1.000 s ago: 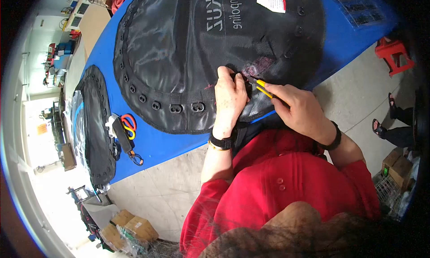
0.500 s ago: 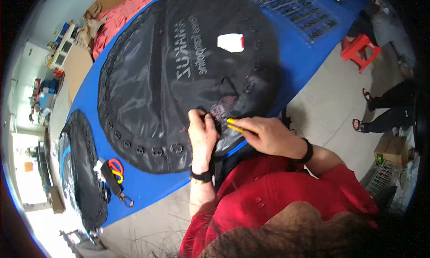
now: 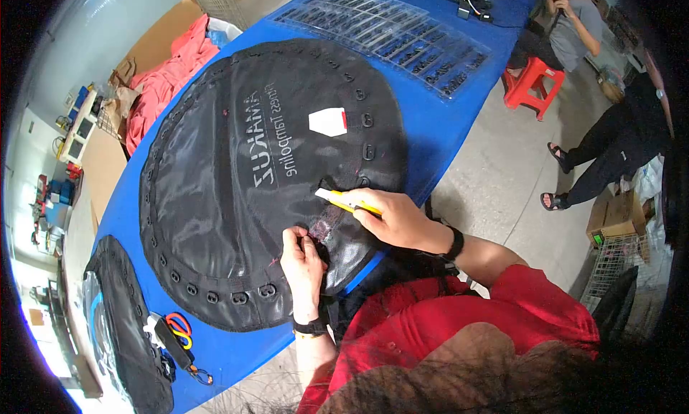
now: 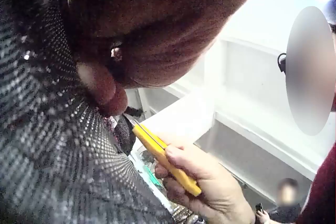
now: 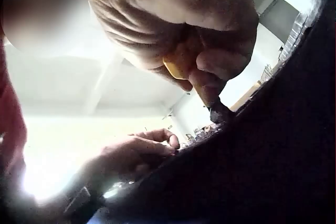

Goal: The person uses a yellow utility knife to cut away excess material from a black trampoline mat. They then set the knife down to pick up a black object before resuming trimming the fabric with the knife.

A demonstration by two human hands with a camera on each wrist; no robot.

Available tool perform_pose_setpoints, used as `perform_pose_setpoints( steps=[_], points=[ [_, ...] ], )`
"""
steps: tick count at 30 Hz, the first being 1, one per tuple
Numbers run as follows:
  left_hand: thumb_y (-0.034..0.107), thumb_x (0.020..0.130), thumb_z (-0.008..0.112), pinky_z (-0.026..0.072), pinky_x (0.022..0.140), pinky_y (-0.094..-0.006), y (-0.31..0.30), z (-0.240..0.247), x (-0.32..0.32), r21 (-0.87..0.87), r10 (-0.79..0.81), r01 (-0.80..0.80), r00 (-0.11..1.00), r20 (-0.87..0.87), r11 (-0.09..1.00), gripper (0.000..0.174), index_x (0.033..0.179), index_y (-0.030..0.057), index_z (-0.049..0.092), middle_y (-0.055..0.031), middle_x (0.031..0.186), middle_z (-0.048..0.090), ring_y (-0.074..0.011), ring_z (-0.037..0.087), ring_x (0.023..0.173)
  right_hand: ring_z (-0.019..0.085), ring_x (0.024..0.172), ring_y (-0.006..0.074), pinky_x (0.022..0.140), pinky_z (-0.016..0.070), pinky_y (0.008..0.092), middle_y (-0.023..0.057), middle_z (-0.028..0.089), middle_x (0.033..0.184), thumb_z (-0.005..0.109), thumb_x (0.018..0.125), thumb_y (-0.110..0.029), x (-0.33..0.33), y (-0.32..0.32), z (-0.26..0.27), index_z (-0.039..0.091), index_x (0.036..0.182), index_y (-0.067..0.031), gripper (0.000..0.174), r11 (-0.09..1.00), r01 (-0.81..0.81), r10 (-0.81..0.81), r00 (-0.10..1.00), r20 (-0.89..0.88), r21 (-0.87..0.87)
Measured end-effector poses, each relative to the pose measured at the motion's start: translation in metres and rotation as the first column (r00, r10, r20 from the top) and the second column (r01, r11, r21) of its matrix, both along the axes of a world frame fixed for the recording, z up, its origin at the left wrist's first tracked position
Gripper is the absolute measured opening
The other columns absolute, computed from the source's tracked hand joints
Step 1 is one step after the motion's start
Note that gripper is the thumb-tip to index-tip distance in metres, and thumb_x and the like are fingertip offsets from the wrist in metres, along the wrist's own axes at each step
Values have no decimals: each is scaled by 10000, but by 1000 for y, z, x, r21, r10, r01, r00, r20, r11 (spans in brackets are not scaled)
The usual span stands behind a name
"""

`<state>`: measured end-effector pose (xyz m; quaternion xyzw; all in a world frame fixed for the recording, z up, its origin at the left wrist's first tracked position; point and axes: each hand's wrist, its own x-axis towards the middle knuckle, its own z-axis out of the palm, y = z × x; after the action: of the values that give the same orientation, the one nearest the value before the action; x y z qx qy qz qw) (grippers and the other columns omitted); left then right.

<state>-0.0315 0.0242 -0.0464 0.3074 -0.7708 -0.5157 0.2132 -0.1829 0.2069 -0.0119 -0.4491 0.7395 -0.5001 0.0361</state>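
Observation:
A round black trampoline mat (image 3: 194,220) lies on a blue-covered table (image 3: 430,173), its printed lettering reversed. My left hand (image 3: 301,267) is at its near edge, fingers curled. Thumb and fingertips pinch the mat beside a small patch of reddish stitching (image 3: 324,226); the pinched part is mostly hidden. My right hand (image 3: 402,220) grips yellow thread snips (image 3: 341,200), tip low over the mat just beyond the patch. In the left wrist view, the snips (image 4: 163,158) point toward the left fingertips (image 4: 107,95). A white label (image 3: 328,122) sits farther up the mat.
At the left are scissors with red and yellow handles (image 3: 179,328) beside a black tool, and another black mat (image 3: 122,328). Clear trays of small black parts (image 3: 402,37) lie at the back. A red stool (image 3: 535,87) and people are to the right.
The view has shifted, bringing in more of the far table. My right hand has moved the snips away from my left fingers, across to the patch's far side. My left hand stays beside the patch.

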Motion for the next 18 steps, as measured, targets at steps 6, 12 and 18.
perform_pose_setpoints(
  steps=[6,12,18],
  points=[
    [26,1112,554,456,470,-318,3,5,0,1,7,-7,1000,2,1000,48,1129,63,580,-52,694,596,-115,565,490,744,1118,393,935,600,442,185,758,1236,663,1041,-143,-22,-17,-27,679,1349,-44,324,996,49,-45,998,50,-80],
    [59,1099,606,427,433,-295,5,8,-1,-23,21,-21,1000,18,1000,57,1118,79,556,-37,781,596,-101,532,481,756,1144,360,948,602,411,184,759,1274,674,1048,-178,-26,-16,-31,665,1377,-38,358,998,50,-48,998,47,-35],
    [70,1045,708,430,432,-307,12,24,-6,29,48,-51,995,89,998,174,1129,76,555,-45,793,608,-101,540,501,752,1139,364,945,602,427,177,757,1274,658,1051,-206,-31,-15,-34,647,1400,-64,377,1000,17,-16,993,113,-9]
  ],
)
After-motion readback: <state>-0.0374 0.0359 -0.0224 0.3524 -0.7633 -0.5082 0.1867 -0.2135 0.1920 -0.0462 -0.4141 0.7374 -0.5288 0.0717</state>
